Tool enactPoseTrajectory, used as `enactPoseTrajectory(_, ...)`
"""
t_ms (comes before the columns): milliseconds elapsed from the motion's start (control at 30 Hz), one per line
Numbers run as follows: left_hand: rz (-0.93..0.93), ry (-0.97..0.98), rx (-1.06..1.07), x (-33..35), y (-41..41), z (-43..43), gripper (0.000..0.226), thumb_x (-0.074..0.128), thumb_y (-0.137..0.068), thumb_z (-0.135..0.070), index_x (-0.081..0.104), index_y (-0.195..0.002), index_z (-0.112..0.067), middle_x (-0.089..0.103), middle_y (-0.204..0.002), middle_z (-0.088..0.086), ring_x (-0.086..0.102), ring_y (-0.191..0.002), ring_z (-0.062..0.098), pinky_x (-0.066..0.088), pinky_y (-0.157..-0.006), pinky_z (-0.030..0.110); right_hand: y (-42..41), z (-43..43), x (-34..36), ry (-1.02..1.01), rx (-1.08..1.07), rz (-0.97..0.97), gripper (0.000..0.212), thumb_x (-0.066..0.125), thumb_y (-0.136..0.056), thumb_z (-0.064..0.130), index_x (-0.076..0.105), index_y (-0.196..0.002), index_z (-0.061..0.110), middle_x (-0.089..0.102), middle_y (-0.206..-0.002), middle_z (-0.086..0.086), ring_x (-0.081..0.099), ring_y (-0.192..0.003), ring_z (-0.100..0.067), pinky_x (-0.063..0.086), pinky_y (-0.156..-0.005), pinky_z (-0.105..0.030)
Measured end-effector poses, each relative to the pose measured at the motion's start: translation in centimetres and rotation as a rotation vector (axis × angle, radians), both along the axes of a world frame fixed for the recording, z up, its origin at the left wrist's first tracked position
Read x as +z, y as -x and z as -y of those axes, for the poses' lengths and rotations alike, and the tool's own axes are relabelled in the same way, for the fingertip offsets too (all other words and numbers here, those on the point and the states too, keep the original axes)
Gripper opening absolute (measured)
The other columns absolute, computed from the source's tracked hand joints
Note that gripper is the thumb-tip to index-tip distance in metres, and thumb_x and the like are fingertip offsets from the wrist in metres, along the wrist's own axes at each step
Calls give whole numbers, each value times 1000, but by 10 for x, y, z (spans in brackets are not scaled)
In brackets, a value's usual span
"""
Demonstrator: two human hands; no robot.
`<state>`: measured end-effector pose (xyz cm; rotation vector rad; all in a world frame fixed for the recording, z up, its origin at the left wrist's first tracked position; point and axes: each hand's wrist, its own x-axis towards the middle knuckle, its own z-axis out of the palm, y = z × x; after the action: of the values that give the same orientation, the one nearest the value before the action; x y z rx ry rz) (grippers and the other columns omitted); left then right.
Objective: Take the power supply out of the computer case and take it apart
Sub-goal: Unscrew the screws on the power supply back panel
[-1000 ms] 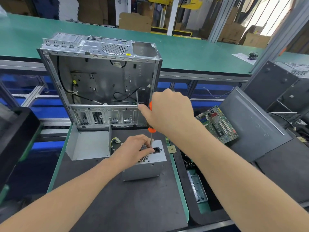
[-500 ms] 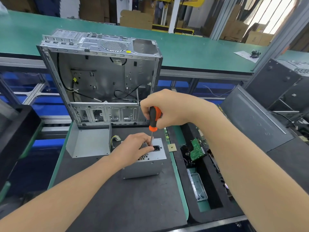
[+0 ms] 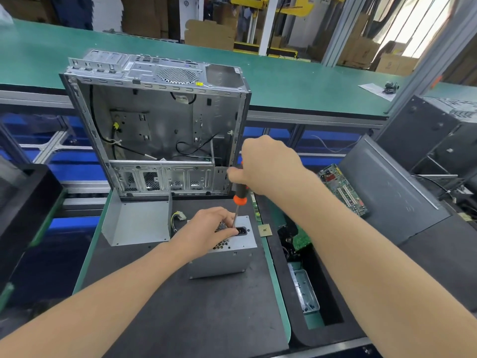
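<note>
One power supply [image 3: 222, 259] is lying on the counter [image 3: 180, 306] at 6 o'clock of the computer case [image 3: 154, 120], left hand [image 3: 204, 231] curling its fingers [image 3: 224, 221] over it, right hand [image 3: 265, 164] wrapping the screwdriver [image 3: 239, 195], whose tip could be slipping if tilted.

Right hand [image 3: 268, 164] twisted screwdriver [image 3: 239, 195] handle; forearm swung aside, circuit board [image 3: 340, 189] uncovered again.

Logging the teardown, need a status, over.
Right hand grips screwdriver, tip down on power supply. Left hand rests on it by the shaft. Supply out of computer case, on mat. Metal cover beside, apart.
</note>
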<state>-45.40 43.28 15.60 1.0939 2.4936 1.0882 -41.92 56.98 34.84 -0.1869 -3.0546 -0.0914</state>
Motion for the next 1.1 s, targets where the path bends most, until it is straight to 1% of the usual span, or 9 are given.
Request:
enactPoseTrajectory(67,-6,-4,7,-1,0,0,25,74,-96,-33,55,-79,-36,69,-121,-13,56,-128,-6,38,-94,1,1,-10,6,15,113,119,43,66,-94,40,42,-75,10,45,-68,-3,42,-55,-22,29,-46,-28)
enactPoseTrajectory(200,-14,8,-15,-3,1,-1,20,71,-97,-37,57,-83,-36,68,-117,-15,60,-127,2,49,-104,31,-3,-18,10,177,407,245,24,75,-82,22,52,-89,19,53,-72,5,48,-62,-18,33,-51,-28)
enactPoseTrajectory(333,0,-3,-3,-1,0,0,26,74,-96,-35,54,-80,-40,68,-123,-14,58,-126,-2,50,-104,35,0,-15,13,166,615,355,24,78,-76,12,62,-89,26,59,-90,8,52,-81,-2,44,-62,-30)
enactPoseTrajectory(433,4,-19,2,-1,0,0,30,75,-95,-33,51,-77,-37,69,-115,-15,58,-128,-2,50,-103,38,-3,-14,17,175,591,385,23,69,-74,6,69,-85,26,65,-90,6,58,-85,-8,52,-69,-34)
enactPoseTrajectory(533,15,-18,8,-1,-1,-1,31,75,-95,-31,51,-76,-34,69,-107,-14,58,-128,-2,50,-103,34,-11,-6,13,92,465,253,9,68,-85,35,62,-82,29,59,-79,11,60,-77,-13,41,-56,-30)
enactPoseTrajectory(633,-8,6,16,-1,-1,-1,30,73,-97,-33,51,-77,-35,65,-101,-17,56,-112,-19,43,-90,8,-15,13,-3,-210,129,-55,59,48,-96,68,37,-67,19,40,-65,1,41,-56,-22,22,-48,-28)
enactPoseTrajectory(733,-39,26,27,-2,0,-2,33,74,-96,-35,49,-75,-38,57,-90,-24,51,-92,-26,37,-76,2,-13,23,-15,-213,61,-114,40,54,-103,46,44,-80,14,35,-65,-2,40,-56,-25,25,-47,-30)
enactPoseTrajectory(900,-33,14,-23,-3,1,0,24,70,-98,-38,52,-82,-39,66,-114,-16,59,-125,-3,50,-101,29,-7,7,-1,-15,295,76,15,64,-96,29,64,-93,15,59,-80,-3,61,-74,-29,32,-48,-26)
enactPoseTrajectory(1100,-64,22,-27,-2,-1,-1,21,68,-98,-42,52,-84,-45,67,-115,-17,62,-118,5,50,-100,33,-10,-18,21,99,399,301,16,69,-87,10,75,-95,23,63,-85,16,62,-84,-10,46,-61,-20)
